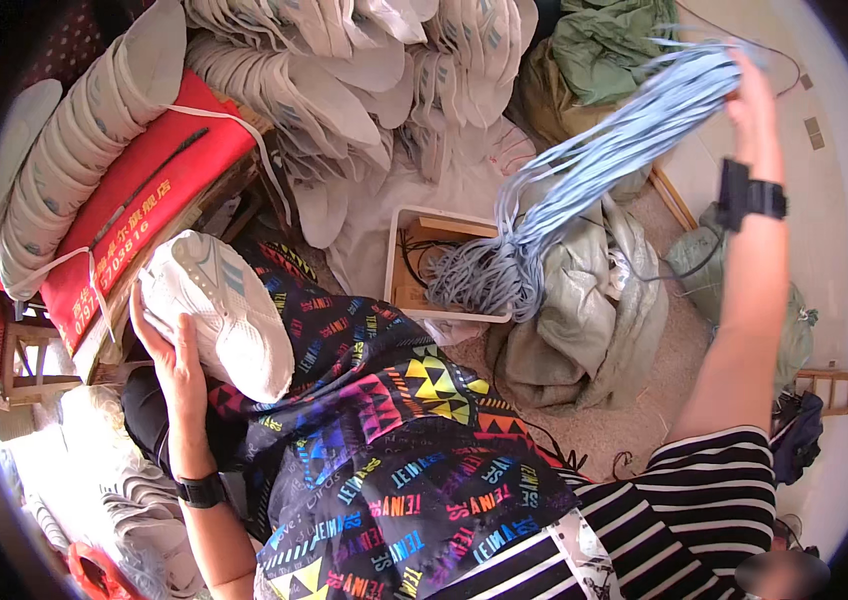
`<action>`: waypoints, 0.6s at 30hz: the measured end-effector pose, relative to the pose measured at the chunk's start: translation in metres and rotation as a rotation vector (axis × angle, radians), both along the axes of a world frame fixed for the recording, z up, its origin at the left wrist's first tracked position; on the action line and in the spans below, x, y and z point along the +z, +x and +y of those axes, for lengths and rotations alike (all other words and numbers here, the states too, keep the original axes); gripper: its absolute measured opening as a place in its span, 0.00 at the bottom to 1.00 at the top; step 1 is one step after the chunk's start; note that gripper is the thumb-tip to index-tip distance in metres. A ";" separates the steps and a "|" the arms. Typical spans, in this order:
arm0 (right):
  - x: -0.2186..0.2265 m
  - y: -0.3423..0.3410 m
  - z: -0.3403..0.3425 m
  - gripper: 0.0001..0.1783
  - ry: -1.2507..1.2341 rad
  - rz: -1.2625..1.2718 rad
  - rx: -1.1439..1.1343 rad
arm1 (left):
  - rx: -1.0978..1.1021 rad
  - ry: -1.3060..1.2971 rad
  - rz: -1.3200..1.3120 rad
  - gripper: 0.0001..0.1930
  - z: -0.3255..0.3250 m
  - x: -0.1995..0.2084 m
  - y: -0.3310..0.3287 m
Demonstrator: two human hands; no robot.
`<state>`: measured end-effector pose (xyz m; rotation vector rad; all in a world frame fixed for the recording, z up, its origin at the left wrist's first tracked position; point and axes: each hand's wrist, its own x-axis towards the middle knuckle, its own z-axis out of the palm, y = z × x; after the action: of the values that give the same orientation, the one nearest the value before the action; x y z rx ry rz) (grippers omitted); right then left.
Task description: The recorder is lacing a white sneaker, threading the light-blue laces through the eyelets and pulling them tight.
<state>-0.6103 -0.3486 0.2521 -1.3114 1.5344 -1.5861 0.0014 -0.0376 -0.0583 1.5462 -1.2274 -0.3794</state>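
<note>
While the left hand (177, 365) grips a white shoe (224, 312) on the left, thumb against its near side, the head view shows the right hand (752, 105) raised at the far right, its grip closed around light-blue laces (634, 125) that trail down to a white bin (393, 258) beside a grey sack (584, 325).

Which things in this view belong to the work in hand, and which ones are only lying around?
In the work, it seems:
white shoe upper, touched by the left hand
light-blue laces, held up in the right hand
white bin, partly covered by the laces
stacked white uppers, likely

Apparently just lying about:
green cloth
grey-green sack
red plastic bag
</note>
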 end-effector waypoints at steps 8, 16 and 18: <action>-0.254 0.181 0.054 0.05 0.319 -0.008 0.399 | 0.008 -0.028 0.038 0.35 0.004 0.004 -0.004; -0.408 0.296 0.094 0.24 0.605 0.311 0.650 | 0.011 0.012 0.029 0.36 0.005 0.008 -0.005; -0.394 0.302 0.095 0.34 0.624 0.245 0.856 | 0.013 0.022 0.031 0.36 0.005 0.010 -0.006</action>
<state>-0.3080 -0.2537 -0.1423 -1.5018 1.1770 -0.3877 -0.0046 -0.0321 -0.0487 1.5612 -1.1922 -0.4085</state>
